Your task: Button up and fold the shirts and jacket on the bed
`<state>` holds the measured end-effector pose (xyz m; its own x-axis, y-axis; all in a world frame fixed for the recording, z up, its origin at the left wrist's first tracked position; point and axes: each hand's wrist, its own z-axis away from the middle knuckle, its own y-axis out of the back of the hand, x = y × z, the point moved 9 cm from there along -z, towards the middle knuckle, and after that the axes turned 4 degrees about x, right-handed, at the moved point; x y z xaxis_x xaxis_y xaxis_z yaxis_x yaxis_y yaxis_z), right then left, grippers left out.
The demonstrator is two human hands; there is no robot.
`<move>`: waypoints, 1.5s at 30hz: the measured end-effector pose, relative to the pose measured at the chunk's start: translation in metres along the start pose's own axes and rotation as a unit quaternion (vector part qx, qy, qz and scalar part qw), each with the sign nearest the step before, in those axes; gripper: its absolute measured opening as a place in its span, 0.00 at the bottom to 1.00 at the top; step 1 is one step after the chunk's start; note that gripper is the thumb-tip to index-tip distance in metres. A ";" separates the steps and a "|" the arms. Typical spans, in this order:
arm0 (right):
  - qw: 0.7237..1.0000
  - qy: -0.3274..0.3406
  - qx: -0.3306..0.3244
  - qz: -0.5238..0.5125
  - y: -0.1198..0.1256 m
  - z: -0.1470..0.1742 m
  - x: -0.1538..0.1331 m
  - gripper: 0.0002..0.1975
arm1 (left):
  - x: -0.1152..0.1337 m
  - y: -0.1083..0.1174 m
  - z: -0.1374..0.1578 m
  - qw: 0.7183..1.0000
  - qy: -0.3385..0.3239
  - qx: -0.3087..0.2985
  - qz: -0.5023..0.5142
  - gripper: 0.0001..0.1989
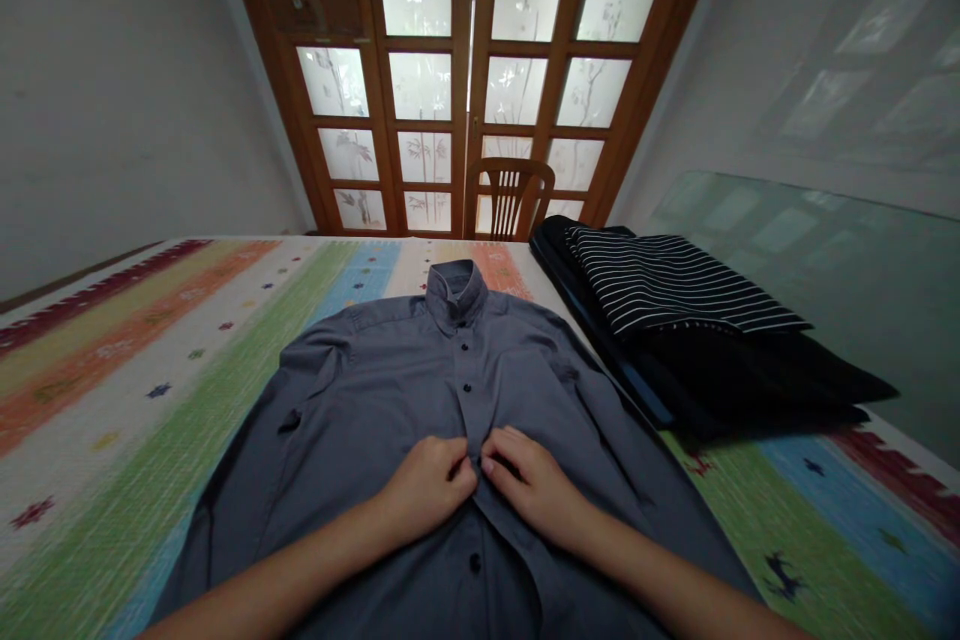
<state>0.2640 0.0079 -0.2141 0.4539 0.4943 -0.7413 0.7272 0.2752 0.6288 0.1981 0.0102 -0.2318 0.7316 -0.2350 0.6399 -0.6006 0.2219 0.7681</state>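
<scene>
A dark grey button-up shirt (pixel 390 370) lies front side up, its collar (pixel 457 295) standing at the far end. Dark buttons run down the placket; the upper ones look fastened, while lower down the front edge gapes. My left hand (pixel 431 485) pinches the placket at mid-chest, thumb and fingers pressed together. Right beside it, my right hand (pixel 532 480) grips the other side of the placket in the same way. Whatever button sits between the fingertips is hidden. Nearer to me, a dark button (pixel 475 563) shows below the hands.
A striped, colourful tablecloth (pixel 247 320) covers the table under the shirt. To the right rests a stack of folded dark clothes (pixel 720 380), topped by a black-and-white striped garment (pixel 675 280). A wooden chair (pixel 510 195) stands at the far edge, before glazed wooden doors (pixel 472 50).
</scene>
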 end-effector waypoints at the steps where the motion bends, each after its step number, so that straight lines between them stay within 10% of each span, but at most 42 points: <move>1: 1.000 -0.009 -0.002 -0.009 0.001 -0.001 0.001 0.06 | 0.000 0.000 0.000 1.000 -0.002 0.001 -0.005 0.10; 23: 0.959 -0.183 -0.047 -0.210 -0.005 -0.005 0.031 0.03 | 0.006 -0.004 0.004 0.997 -0.052 -0.013 -0.058 0.10; 45: 1.000 -0.009 0.000 0.014 -0.002 0.000 0.002 0.05 | 0.010 -0.002 0.007 0.954 -0.045 -0.023 -0.295 0.13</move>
<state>0.2634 0.0082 -0.2165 0.4836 0.4876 -0.7269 0.7141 0.2603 0.6498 0.2044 0.0010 -0.2268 0.9065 -0.4108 0.0977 -0.0768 0.0670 0.9948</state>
